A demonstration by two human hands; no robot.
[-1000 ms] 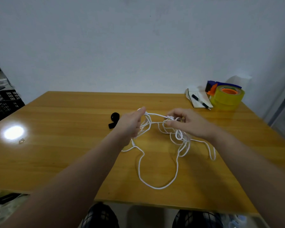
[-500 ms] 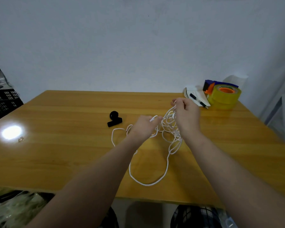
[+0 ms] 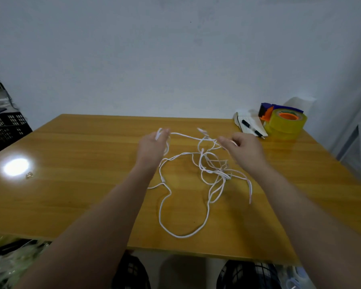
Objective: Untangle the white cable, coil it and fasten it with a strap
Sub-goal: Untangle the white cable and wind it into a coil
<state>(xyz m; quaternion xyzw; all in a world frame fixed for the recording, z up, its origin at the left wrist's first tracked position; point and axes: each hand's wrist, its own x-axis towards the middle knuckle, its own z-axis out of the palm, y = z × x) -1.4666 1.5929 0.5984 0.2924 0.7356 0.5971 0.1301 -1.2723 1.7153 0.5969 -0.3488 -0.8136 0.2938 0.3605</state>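
Note:
A thin white cable lies in a loose tangle on the wooden table, with one long loop reaching toward the front edge. My left hand pinches one end of the cable at the far left of the tangle. My right hand grips a strand at the far right. A stretch of cable runs nearly taut between the two hands, above the table. The black strap is hidden behind my left hand.
At the back right corner stand a yellow tape roll in a dispenser and a notepad with a pen. A small metal bit lies near a lamp glare at the left. Black crates stand left of the table.
My hands have moved apart, left hand going left and away, right hand going right. The cable bundle has spread out and dropped back onto the table.

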